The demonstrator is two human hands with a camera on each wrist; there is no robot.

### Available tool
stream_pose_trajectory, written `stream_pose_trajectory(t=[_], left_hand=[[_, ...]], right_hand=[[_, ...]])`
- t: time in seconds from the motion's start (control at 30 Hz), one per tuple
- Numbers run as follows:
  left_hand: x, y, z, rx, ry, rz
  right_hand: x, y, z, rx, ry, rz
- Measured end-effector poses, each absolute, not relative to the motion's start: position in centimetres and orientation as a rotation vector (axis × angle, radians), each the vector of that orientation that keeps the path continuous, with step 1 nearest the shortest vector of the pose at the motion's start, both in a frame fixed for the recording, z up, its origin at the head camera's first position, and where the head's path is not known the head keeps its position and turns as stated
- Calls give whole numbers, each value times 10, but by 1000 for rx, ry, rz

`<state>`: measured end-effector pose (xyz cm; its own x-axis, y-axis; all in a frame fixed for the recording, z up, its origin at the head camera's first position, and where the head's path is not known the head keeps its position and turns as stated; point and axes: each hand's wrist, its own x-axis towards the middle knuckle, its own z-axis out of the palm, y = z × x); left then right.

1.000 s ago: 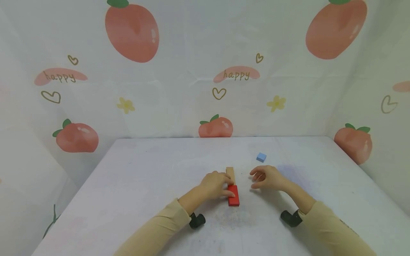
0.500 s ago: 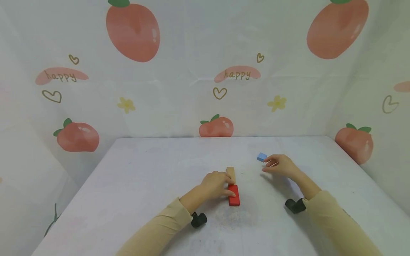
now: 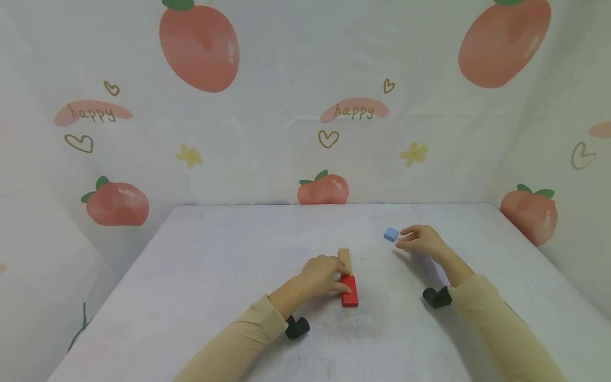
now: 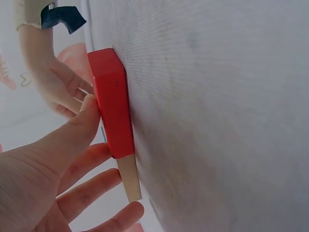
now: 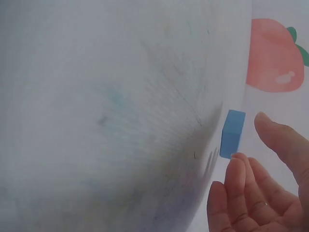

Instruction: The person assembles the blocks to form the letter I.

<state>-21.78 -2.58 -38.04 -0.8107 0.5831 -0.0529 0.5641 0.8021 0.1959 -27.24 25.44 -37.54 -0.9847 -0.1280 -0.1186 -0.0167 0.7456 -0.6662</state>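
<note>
One twitch of the loose left hand [image 3: 320,276] could skew the red block [image 3: 350,298] it touches; the right hand [image 3: 422,241] gapes empty.

Red block [image 3: 350,298]: plain, saturated red, one small dark speck showing in the left wrist view. Wooden block [image 3: 345,257]: pale tan. Blue block [image 3: 391,234]: plain light blue. Tabletop [image 3: 229,249]: white, with faint grey and violet smudges. Backdrop cloth [image 3: 281,58]: off-white, printed with coral-pink peaches [image 3: 199,49], green leaves [image 3: 178,4], yellow flowers [image 3: 189,156], brownish-gold heart outlines [image 3: 329,139], and brownish-gold "happy" lettering [image 3: 355,110] over pink strokes [image 3: 382,108]. Sleeves [image 3: 234,337]: beige. Wrist cameras [image 3: 298,328]: black.
</note>
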Motion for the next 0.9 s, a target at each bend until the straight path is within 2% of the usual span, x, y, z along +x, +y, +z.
stream_pose_trajectory(t=[0.9], left_hand=[[-216, -25, -379, 888, 2855, 294]], right_hand=[[-290, 246, -383, 31, 2774, -1134]])
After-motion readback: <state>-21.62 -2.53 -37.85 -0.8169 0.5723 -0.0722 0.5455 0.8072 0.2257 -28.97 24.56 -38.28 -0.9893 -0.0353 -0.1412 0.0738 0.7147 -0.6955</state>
